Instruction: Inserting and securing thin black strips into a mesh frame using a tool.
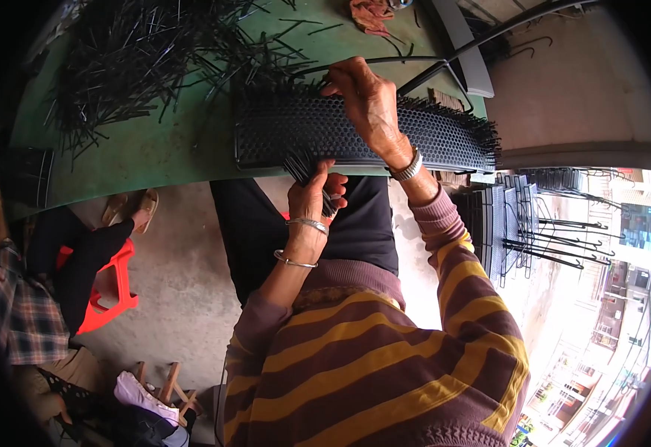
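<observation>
A long black panel (296, 138) full of small round holes lies along the near edge of the green table (139, 167). Black bristle-like strips stick up along its far edge and right end. My left hand (309, 200) is closed around a bundle of thin black strips (299, 165), just in front of the panel's near edge. Over the middle of the panel is my right hand (370, 108), its fingers pinched together by the far edge. What they pinch, if anything, is too small to make out.
Loose black strips (132, 59) form a big heap at the far left. A black metal rod frame (422, 74) reaches over the panel from the right. Stacked panels with hooked rods (504, 216) stand at the right. Another person (31, 298) sits at the left near a red stool (109, 290).
</observation>
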### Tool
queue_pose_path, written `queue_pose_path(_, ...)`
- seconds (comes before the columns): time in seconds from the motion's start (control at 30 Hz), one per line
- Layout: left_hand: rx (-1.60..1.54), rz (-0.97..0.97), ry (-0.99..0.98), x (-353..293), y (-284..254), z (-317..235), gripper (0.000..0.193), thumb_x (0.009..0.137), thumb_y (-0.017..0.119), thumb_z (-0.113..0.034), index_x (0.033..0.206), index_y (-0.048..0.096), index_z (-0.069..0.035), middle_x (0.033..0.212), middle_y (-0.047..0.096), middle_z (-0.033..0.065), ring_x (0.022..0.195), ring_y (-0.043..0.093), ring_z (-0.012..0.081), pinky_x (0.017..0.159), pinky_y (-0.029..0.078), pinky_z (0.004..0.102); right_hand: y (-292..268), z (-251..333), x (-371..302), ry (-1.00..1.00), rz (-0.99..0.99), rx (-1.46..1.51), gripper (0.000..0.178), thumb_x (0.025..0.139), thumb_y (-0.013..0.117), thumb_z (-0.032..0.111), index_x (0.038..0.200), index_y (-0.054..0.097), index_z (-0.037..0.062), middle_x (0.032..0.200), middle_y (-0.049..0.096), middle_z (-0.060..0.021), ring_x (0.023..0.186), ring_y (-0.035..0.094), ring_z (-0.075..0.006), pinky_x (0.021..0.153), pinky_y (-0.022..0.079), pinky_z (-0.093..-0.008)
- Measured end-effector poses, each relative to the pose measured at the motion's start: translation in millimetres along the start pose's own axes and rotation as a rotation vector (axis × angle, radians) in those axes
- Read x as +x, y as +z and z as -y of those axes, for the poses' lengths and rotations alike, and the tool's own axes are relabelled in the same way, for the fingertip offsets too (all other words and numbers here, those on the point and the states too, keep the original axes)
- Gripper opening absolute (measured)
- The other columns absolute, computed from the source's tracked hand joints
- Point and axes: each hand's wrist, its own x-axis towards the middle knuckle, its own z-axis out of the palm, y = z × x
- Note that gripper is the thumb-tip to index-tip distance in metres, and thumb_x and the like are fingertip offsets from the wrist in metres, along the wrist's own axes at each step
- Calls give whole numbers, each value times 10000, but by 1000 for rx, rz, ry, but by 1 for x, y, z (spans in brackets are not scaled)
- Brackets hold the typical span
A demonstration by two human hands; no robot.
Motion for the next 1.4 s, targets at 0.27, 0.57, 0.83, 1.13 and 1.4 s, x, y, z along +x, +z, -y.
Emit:
queue_pose_path(0.27,22,-29,-56,3,-11,10,225,963,600,-240,1037,640,-31,789,639,67,641,589,132,537,564,307,-2,2,6,-31,74,-79,75,949,564,51,998,599,6,802,711,-83,744,719,-158,652,531,-264)
queue_pose_path(0.57,-85,50,-40,1,-7,9,268,972,605,-284,1034,622,-24,713,552,26,561,454,84,456,357,240,9,-12,6,-121,141,-156,82,897,618,33,973,648,34,852,665,-82,777,689,-208,648,523,-295)
queue_pose_path(0.83,-86,36,15,-9,3,-8,328,985,591,-295,1148,550,-14,699,548,29,507,401,74,438,313,228,20,-20,3,-244,79,-577,127,819,724,139,942,727,171,873,586,-57,709,595,-253,608,479,-355)
queue_pose_path(1.13,-92,16,78,-13,2,-14,282,961,629,-282,1040,593,-13,762,634,75,484,402,65,410,322,210,-8,10,-17,92,177,-85,271,874,716,215,1108,707,79,814,605,-25,705,572,-131,648,457,-273)
queue_pose_path(1.4,8,-24,81,-16,11,-13,295,927,668,-312,983,639,-24,810,687,94,458,484,74,353,293,203,-25,13,-24,529,606,447,201,918,648,137,1035,638,-26,794,648,-44,730,623,-105,667,508,-242)
